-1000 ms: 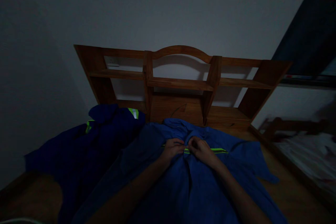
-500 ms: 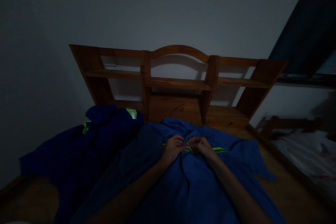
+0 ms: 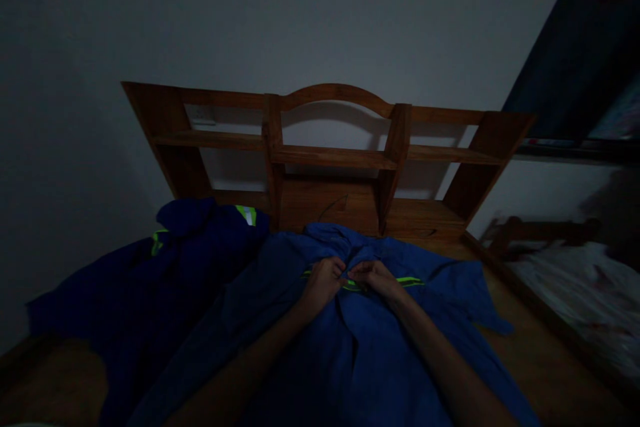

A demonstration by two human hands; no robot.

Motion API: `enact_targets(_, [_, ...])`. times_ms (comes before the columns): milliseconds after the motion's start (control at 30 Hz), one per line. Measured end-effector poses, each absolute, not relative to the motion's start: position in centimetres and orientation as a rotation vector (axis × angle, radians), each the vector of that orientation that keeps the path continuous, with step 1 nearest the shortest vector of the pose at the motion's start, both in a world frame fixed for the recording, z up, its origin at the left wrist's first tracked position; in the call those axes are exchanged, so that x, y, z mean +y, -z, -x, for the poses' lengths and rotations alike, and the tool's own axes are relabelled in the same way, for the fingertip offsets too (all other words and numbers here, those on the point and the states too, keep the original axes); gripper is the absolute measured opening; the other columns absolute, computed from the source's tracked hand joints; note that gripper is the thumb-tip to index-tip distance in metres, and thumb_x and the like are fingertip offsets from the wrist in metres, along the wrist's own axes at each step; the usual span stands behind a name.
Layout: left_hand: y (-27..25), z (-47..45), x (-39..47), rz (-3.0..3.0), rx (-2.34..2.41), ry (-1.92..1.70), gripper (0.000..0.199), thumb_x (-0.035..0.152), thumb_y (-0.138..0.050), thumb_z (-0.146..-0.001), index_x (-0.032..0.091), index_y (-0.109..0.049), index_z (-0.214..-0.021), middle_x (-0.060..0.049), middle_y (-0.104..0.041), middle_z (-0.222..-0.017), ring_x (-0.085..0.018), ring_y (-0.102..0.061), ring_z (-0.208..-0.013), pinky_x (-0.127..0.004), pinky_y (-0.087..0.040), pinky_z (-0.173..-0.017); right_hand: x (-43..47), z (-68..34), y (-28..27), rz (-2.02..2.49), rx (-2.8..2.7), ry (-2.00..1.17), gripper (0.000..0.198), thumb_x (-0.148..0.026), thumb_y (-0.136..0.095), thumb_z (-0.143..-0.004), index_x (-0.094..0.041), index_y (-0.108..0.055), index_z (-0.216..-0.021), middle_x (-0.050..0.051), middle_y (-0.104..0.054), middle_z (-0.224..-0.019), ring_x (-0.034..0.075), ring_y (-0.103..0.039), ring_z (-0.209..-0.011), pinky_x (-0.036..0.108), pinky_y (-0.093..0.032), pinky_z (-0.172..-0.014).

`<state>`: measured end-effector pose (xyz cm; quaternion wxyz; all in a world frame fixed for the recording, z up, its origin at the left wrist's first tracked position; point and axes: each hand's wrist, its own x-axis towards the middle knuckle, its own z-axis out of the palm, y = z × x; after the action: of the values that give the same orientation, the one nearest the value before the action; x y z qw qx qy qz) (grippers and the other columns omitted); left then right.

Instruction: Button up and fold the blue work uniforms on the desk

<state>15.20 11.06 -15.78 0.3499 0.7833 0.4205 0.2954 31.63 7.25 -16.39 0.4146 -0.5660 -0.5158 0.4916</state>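
Observation:
A blue work shirt (image 3: 380, 340) with yellow-green stripes across the chest lies spread out before me, its collar toward the headboard. Just below the collar, my left hand (image 3: 325, 280) pinches the front edge of the cloth. My right hand (image 3: 375, 277) is close beside it, fingertips pressed together on the facing edge at the same stripe. Whatever small part lies between the fingertips is too dark and tiny to make out. A darker blue garment (image 3: 185, 267) with reflective stripes lies heaped to the left, touched by neither hand.
A wooden headboard (image 3: 330, 159) with open shelves stands against the wall behind the shirt. Wooden boards (image 3: 545, 360) show at the right. Beyond their raised edge lies a pale, crumpled covering (image 3: 575, 293). A dark curtain (image 3: 555, 67) hangs at the upper right.
The view has shifted slightly, so everything sits a little further left. My hands stay at the shirt front; the left fingers have curled in closer to the right ones.

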Motion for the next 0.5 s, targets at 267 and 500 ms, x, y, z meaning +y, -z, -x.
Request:
enact_targets(267, [17.3,-15.2,12.5,-1.912,0.974,-0.749,0.014,0.027,-0.061,-0.071,0.014,-0.064,-0.077,-0.001,-0.059,-0.065,-0.015,-0.056,-0.064,-0.022,-0.041,-0.060,7.2,-32.3,16.2,1.326,-1.353,-1.069,0.037,-0.044,-0.056,-0.076,-0.013,-0.065,-0.092,0.004,-0.064,-0.074,0.014,-0.059,-0.065,0.028,-0.046,-0.065])
enact_targets(500, [14.8,-11.0,13.9,-2.461,1.619,-0.968,0.047,0.033,-0.062,-0.075,0.018,-0.055,-0.118,-0.016,-0.039,-0.136,-0.032,-0.031,-0.128,-0.047,-0.024,-0.105,5.5,-36.7,14.8,1.801,-1.645,0.010,0.038,-0.032,-0.049,-0.083,-0.017,-0.057,-0.118,0.012,-0.056,-0.119,0.024,-0.050,-0.113,0.040,-0.035,-0.099])
